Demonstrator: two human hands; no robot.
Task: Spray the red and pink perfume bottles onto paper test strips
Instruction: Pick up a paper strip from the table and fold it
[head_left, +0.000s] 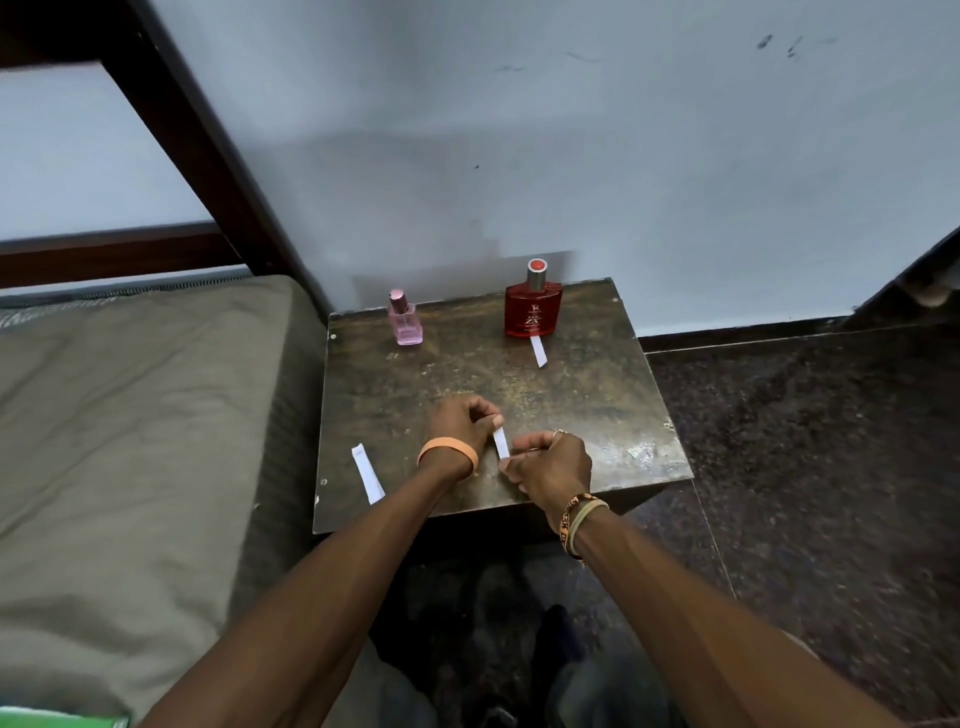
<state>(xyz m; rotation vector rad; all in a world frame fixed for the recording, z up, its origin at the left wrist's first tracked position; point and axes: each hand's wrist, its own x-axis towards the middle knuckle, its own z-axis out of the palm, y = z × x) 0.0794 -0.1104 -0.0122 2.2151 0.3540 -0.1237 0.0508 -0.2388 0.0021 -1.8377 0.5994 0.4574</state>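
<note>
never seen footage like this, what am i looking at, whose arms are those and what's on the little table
No machine here: a person wears a camera on the head, so this one picture looks down along their own arms. The left hand and right hand each pinch an end of a small paper strip over a dark table. At the back stand a pink bottle and a red bottle, upright, untouched. A second strip lies right before the red bottle, a third strip near the table's front left edge.

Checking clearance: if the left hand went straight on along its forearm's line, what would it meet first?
Beyond the held strip, probably the loose strip before the red bottle; depth is uncertain.
</note>
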